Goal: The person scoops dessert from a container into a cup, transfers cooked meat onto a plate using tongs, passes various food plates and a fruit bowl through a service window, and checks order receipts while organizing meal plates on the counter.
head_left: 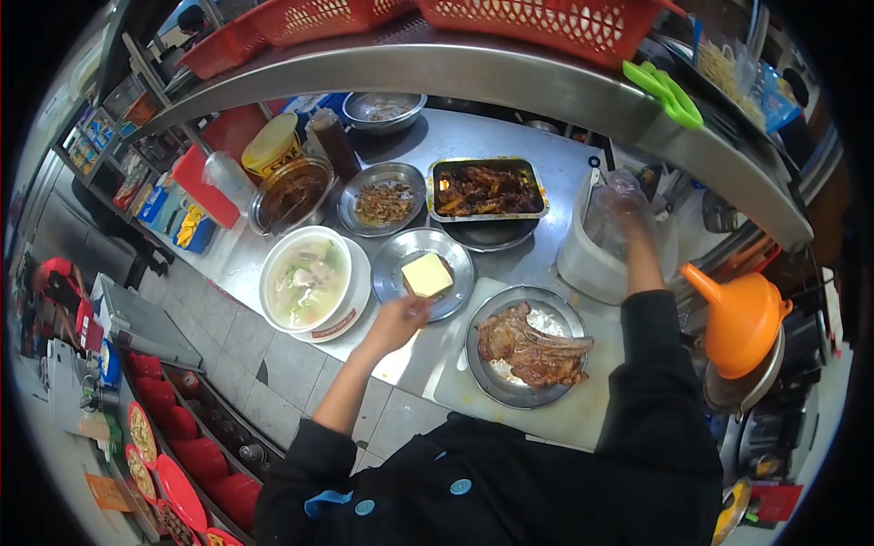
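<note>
My left hand (403, 323) is at the near rim of a metal plate (387, 257), its fingers curled together. What they hold, if anything, is hidden. On that plate a pale yellow square slice (426, 275), like cheese, lies over a brown piece of food. My right hand (625, 196) is over the opening of a white plastic tub (583, 264), with clear plastic around it; its fingers are smeared by motion. Nearer to me, a large cooked bone-in chop (530, 348) lies in a metal dish (549, 397) on a cutting board (455, 387).
A white bowl of soup (308, 278) stands at the left. Behind are a tray of dark cooked meat (489, 189), a plate of chopped food (382, 202), a pot of dark sauce (293, 196) and a sauce bottle (335, 146). An orange funnel (742, 318) is at the right, beneath an overhead shelf (473, 71).
</note>
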### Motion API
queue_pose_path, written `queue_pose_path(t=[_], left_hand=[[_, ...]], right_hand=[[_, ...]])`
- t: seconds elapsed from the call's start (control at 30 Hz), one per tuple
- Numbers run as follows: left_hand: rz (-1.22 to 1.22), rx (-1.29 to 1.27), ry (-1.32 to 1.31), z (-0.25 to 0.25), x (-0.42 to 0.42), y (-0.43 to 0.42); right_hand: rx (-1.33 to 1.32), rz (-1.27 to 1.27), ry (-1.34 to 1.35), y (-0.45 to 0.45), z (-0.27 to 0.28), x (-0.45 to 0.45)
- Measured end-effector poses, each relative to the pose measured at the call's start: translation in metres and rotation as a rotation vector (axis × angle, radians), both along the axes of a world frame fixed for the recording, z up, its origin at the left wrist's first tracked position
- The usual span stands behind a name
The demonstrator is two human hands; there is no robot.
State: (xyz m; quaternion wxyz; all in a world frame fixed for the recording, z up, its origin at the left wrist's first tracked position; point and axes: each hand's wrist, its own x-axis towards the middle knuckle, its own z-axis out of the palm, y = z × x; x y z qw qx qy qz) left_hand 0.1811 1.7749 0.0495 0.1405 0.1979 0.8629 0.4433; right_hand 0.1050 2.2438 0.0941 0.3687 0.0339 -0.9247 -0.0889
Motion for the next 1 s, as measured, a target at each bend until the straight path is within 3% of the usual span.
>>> queue_pose_path(t=[0.1, 0.17, 0.23, 0.3, 0.37, 0.47, 0.53, 0.57, 0.6, 0.7, 0.73, 0.8, 0.83, 0.87, 0.93, 0.97, 1.0], left_hand=[[0.070, -0.042, 0.090, 0.009, -0.067, 0.021], [0.134, -0.064, 0.352, 0.007, -0.112, 0.029], [0.217, -0.070, 0.281, -0.001, -0.152, 0.032], [0.299, -0.075, 0.208, -0.013, -0.179, 0.035], [0.378, -0.082, 0.118, -0.026, -0.197, 0.038], [0.424, -0.067, 0.008, -0.045, -0.215, 0.046], [0.462, -0.007, -0.060, -0.047, -0.218, 0.054], [0.498, 0.057, -0.121, -0.051, -0.221, 0.057], [0.498, 0.056, -0.124, -0.054, -0.222, 0.059], [0.477, 0.149, -0.184, -0.050, -0.221, 0.067], [0.505, 0.207, -0.213, -0.048, -0.218, 0.070], [0.540, 0.271, -0.242, -0.058, -0.222, 0.076], [0.596, 0.251, -0.071, -0.087, -0.237, 0.078], [0.649, 0.228, 0.101, -0.088, -0.236, 0.077], [0.575, 0.111, -0.002, -0.087, -0.236, 0.073], [0.590, 0.125, -0.030, -0.088, -0.237, 0.075], [0.605, 0.139, -0.059, -0.094, -0.240, 0.077]], right_hand=[[-0.021, -0.040, -0.346, 0.012, 0.005, -0.034], [-0.516, -0.088, -0.346, -0.030, 0.057, 0.015], [-0.092, 0.021, 0.019, -0.062, 0.083, 0.079], [-0.504, -0.204, 0.010, -0.107, 0.095, 0.131], [-0.571, -0.170, -0.231, -0.106, 0.069, 0.170], [-0.796, -0.130, -0.266, -0.117, 0.037, 0.201], [-1.075, -0.067, -0.162, -0.119, 0.016, 0.208], [-1.454, 0.202, 0.035, -0.131, 0.012, 0.209], [-1.454, 0.199, 0.031, -0.130, 0.012, 0.211], [-2.017, 0.235, -0.125, -0.110, 0.015, 0.214], [-2.014, 0.238, -0.127, -0.108, 0.014, 0.214], [-1.818, -0.150, -0.080, -0.108, 0.020, 0.208], [-1.538, -0.271, -0.087, -0.111, 0.016, 0.200], [-1.534, -0.265, -0.092, -0.116, 0.021, 0.194], [-0.877, -0.347, 0.008, -0.126, 0.030, 0.186], [-0.601, -0.394, 0.014, -0.106, 0.003, 0.184], [-0.600, -0.385, 0.014, -0.107, 0.009, 0.182]])
